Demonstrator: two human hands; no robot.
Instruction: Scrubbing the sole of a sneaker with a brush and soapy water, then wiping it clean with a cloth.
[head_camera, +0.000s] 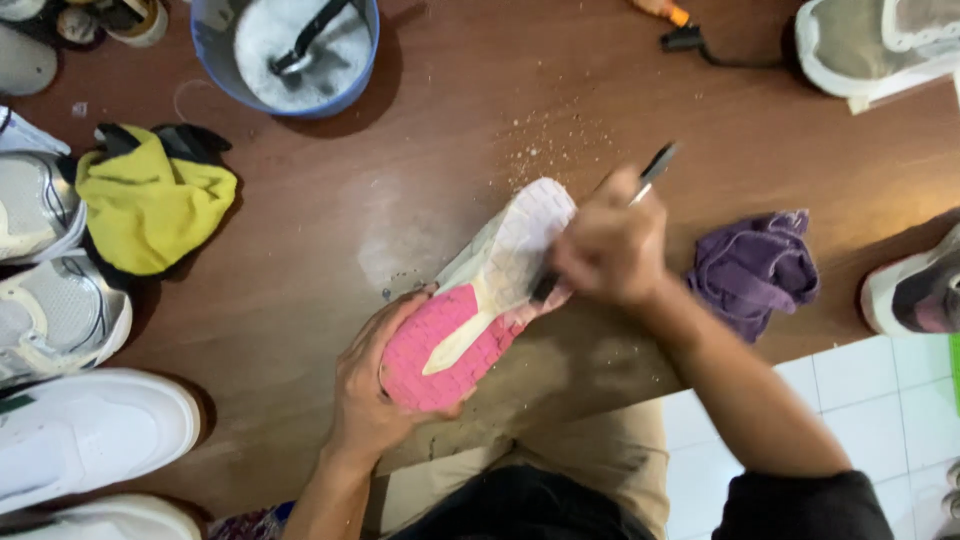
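The left hand (375, 385) cups the heel of a sneaker (480, 300) turned sole-up at the near edge of the brown table (300, 270), fingers wrapped around the pink heel. The right hand (610, 245), forearm angled in from the lower right, has its fingers clamped on a dark-handled brush (655, 165) pressed against the sole; the brush head is hidden under the hand. A purple cloth (755, 265) lies just beside.
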